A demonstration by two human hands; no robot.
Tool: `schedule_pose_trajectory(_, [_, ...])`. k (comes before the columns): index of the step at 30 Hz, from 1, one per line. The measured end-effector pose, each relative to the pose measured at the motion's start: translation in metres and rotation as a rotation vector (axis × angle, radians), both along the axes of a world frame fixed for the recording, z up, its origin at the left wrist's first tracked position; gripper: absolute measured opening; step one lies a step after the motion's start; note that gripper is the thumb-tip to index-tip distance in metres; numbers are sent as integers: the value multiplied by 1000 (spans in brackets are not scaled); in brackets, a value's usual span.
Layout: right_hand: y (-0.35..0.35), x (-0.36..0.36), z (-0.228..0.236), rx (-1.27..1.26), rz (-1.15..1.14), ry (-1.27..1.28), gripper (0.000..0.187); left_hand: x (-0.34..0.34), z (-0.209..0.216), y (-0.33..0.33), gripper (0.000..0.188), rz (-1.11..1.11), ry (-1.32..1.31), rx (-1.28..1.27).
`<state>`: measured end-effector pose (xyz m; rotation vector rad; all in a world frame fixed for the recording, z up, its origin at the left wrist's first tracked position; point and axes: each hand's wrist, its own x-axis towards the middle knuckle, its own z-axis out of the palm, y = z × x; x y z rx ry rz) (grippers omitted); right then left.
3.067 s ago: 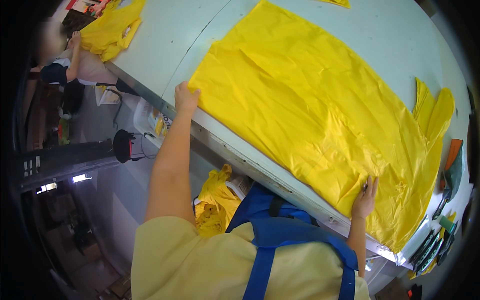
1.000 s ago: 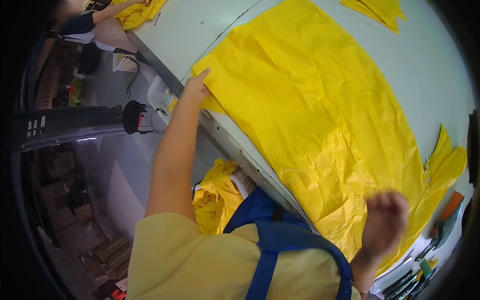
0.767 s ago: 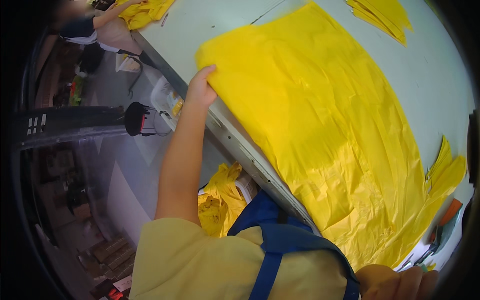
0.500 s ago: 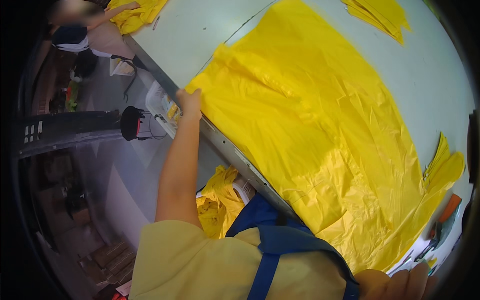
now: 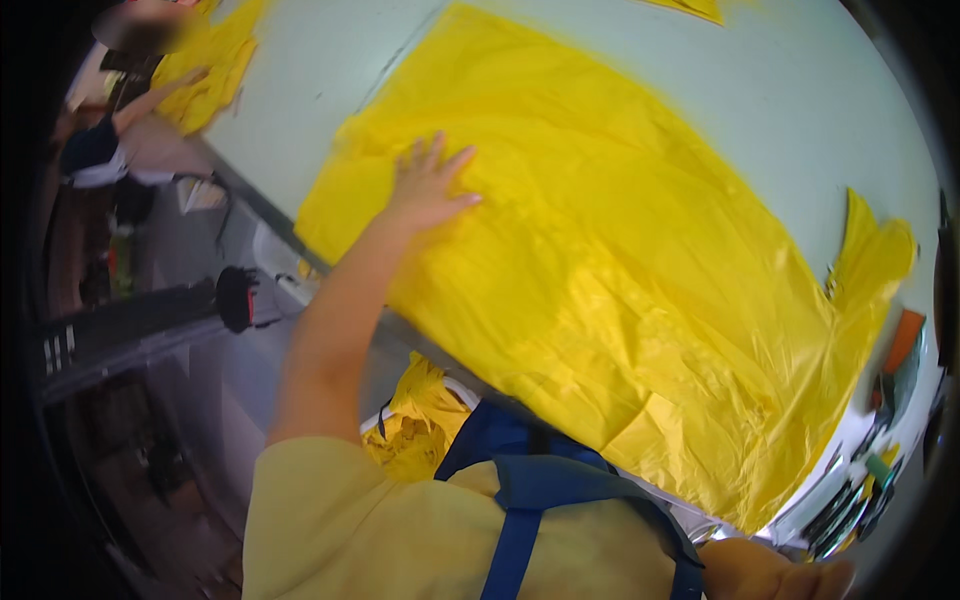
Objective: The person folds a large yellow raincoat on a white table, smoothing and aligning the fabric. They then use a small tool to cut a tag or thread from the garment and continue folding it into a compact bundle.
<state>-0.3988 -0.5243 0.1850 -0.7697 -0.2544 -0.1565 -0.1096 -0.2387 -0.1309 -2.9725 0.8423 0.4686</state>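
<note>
- Left hand [image 5: 426, 192] resting on yellow cloth [image 5: 600, 220], upper middle, fingers splaying.
- Spreading seemingly mostly done; lower right wrinkling.
- Right hand [image 5: 785, 577] showing bottom right; can't tell grip.

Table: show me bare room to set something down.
Bare table: beyond the yellow sheet, up to the flaps at right; between the sheet and co-worker's cloth, upper left. Crowded: right end, with flaps and an orange item.
</note>
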Motion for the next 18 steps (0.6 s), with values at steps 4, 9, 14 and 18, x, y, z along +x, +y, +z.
schedule_pose_trajectory(4, [-74,-37,-57,-392,-174,14,17,-8,-7,-31,65,31,-11,-8])
schedule_pose_trajectory(9, [-251,-78,-146,-1220,-817,929,31,-58,11,-166,58,-431,72,-138])
schedule_pose_trajectory(14, [-481,-133,-227,-1181,-1140,1188,40,-99,32,-243,61,-329,-6,-95])
schedule_pose_trajectory(18, [-558,-71,-271,-1045,-1064,1300,39,-183,37,-366,62,-650,228,-480])
